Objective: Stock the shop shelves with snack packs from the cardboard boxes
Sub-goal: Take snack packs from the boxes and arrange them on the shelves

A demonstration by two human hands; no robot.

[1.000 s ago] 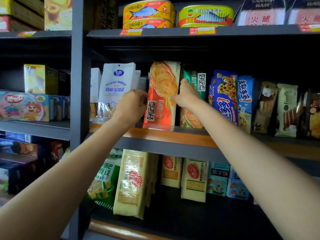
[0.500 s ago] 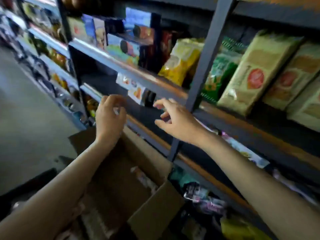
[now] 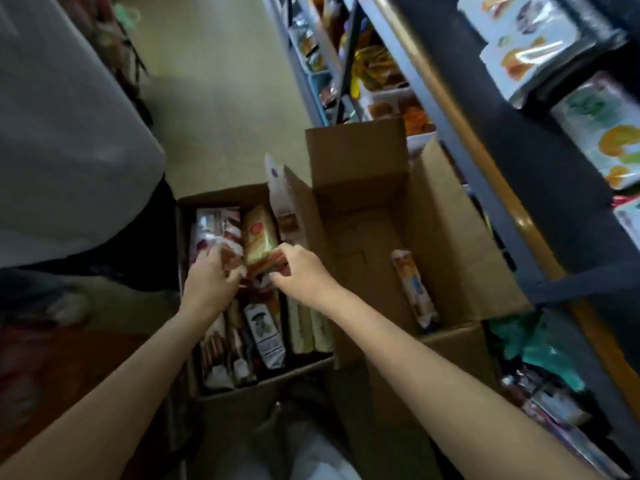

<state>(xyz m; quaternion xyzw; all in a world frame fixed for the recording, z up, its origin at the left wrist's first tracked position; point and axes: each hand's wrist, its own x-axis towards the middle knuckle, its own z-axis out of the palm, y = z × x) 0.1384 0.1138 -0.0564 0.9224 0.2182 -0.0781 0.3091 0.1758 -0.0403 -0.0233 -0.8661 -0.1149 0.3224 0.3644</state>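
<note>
An open cardboard box [image 3: 242,393] on the floor holds several snack packs standing on end. Both my hands reach into it. My left hand [image 3: 211,280] curls its fingers over a red-and-white pack [image 3: 218,225] near the box's far left. My right hand [image 3: 301,271] pinches the near end of a yellow pack [image 3: 259,237] beside it. A second open box [image 3: 360,168] to the right holds a single long pack [image 3: 414,289] lying against its right wall. The view is blurred, so the exact finger contact is unclear.
The dark metal shelves [image 3: 464,147] with stocked snacks run along the right, close to the second box. A white pouch [image 3: 277,188] stands up between the two boxes. A person in a grey garment [image 3: 69,133] stands at the left. Pale floor [image 3: 221,91] lies beyond the boxes.
My hands left the orange biscuit pack on the upper shelf. My view swung down past the lower shelves to the floor, and both hands now reach into the full box.
</note>
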